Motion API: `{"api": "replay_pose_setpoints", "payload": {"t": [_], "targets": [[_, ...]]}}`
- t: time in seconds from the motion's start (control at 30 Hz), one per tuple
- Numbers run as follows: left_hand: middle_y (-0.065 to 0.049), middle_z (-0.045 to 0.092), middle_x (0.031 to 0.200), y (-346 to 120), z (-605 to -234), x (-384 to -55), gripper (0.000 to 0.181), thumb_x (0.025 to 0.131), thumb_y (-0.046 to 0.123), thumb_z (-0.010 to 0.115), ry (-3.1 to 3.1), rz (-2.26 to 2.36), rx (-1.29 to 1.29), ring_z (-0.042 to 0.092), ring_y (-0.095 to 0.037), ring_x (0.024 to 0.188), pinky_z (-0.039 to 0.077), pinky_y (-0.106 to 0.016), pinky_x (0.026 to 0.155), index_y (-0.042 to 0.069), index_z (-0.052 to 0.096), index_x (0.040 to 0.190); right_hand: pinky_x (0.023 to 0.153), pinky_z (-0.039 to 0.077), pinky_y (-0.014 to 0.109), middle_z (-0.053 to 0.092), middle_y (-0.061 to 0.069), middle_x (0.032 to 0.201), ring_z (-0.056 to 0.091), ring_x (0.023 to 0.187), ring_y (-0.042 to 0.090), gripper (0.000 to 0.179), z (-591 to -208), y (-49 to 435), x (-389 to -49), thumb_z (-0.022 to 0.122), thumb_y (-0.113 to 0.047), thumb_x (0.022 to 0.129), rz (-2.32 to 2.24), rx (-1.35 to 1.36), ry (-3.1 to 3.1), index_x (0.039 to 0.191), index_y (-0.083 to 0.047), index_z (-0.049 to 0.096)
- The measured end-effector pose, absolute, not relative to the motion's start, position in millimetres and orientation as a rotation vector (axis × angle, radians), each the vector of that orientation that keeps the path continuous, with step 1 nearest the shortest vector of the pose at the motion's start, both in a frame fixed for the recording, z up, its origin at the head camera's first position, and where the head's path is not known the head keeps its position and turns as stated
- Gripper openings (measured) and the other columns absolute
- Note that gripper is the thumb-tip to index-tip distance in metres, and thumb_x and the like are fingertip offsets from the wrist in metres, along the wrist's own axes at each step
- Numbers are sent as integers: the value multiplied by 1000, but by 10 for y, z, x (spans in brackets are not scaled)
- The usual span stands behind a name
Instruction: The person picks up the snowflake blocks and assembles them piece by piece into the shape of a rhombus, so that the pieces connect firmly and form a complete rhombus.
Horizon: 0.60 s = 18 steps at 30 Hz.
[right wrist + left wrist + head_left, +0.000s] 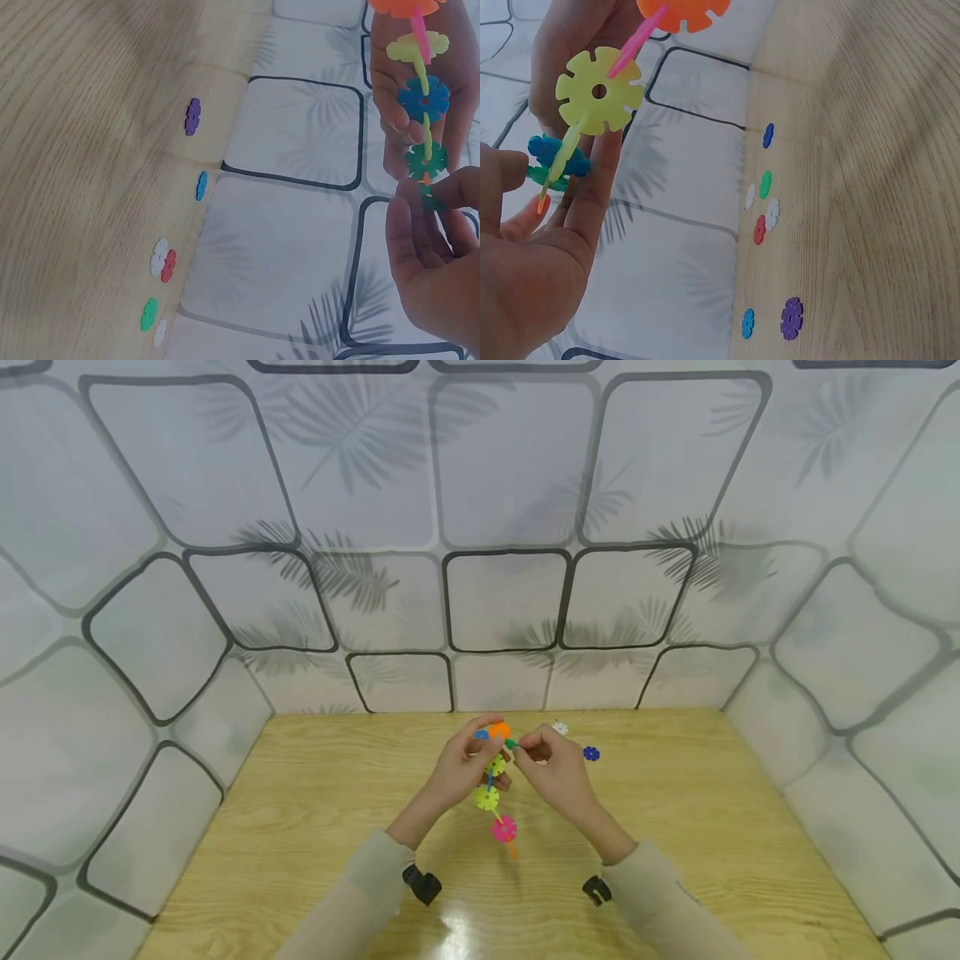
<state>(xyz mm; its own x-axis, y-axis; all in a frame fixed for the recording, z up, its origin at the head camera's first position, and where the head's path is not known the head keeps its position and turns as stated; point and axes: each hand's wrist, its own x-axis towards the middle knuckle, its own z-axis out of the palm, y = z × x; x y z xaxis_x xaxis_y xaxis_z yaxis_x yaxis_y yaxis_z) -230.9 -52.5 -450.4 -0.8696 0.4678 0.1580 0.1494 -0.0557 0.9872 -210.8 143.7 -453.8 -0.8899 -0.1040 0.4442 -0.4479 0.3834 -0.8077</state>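
A chain of slotted plastic flower-shaped discs hangs between the two hands, with a yellow disc (487,797) and a pink disc (505,828) low in it. My left hand (453,768) holds the chain's upper part, fingers curled behind it, near an orange disc (499,729). My right hand (558,772) pinches a small green disc (512,743) at the chain's end. In the right wrist view, that piece meets another green disc (426,160), with a blue disc (424,99) above it. The fingers partly hide the joint.
Loose discs lie on the wooden table (300,827) towards the wall: a dark blue disc (592,753), a white disc (560,727), a purple disc (792,319), a red disc (760,230) and several others. Patterned cloth walls (502,602) surround the table's back and sides.
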Motion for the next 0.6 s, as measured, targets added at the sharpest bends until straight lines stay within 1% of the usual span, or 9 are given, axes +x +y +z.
{"api": "replay_pose_setpoints", "payload": {"t": [0.07, 0.3, 0.4, 0.47, 0.53, 0.6], "targets": [[-19, 69, 105, -522, -4503, -2305, 47, 114, 20, 48, 1983, 2024, 672, 76, -17, 70, 65, -61, 76, 9, 39, 159, 75, 62, 24, 75, 9, 93, 70, 79, 11, 5, -4537, 1429, -2109, 73, -1, 94, 1507, 479, -2321, 95, -1, 69], [-30, 65, 112, -513, -4523, -2311, 44, 117, 17, 36, 1963, 2047, 676, 76, -16, 71, 61, -69, 79, 8, 38, 160, 74, 65, 33, 76, 10, 93, 73, 79, 14, 5, -4543, 1397, -2105, 73, 2, 93, 1484, 466, -2314, 95, -1, 69], [-31, 65, 113, -507, -4521, -2318, 43, 116, 13, 39, 1976, 2041, 664, 76, -14, 71, 64, -63, 78, 10, 40, 159, 74, 65, 33, 77, 10, 93, 73, 80, 14, 5, -4527, 1386, -2094, 73, 1, 93, 1475, 454, -2313, 95, -1, 70], [-32, 66, 113, -505, -4514, -2320, 42, 115, 12, 41, 1986, 2038, 658, 77, -13, 71, 67, -57, 78, 10, 42, 157, 73, 64, 32, 76, 10, 92, 73, 79, 13, 5, -4519, 1383, -2089, 73, 1, 93, 1474, 455, -2305, 94, -1, 69], [-32, 67, 112, -502, -4502, -2317, 42, 115, 12, 43, 1986, 2042, 655, 77, -15, 72, 68, -51, 76, 9, 43, 157, 73, 63, 30, 76, 10, 91, 71, 78, 12, 5, -4514, 1381, -2085, 73, 3, 92, 1469, 462, -2295, 93, -1, 69], [-34, 67, 110, -502, -4493, -2313, 43, 115, 12, 44, 1982, 2045, 661, 78, -17, 73, 68, -49, 75, 8, 43, 157, 71, 62, 26, 75, 11, 90, 70, 77, 12, 7, -4517, 1381, -2082, 72, 5, 92, 1462, 472, -2283, 92, -1, 68]]}}
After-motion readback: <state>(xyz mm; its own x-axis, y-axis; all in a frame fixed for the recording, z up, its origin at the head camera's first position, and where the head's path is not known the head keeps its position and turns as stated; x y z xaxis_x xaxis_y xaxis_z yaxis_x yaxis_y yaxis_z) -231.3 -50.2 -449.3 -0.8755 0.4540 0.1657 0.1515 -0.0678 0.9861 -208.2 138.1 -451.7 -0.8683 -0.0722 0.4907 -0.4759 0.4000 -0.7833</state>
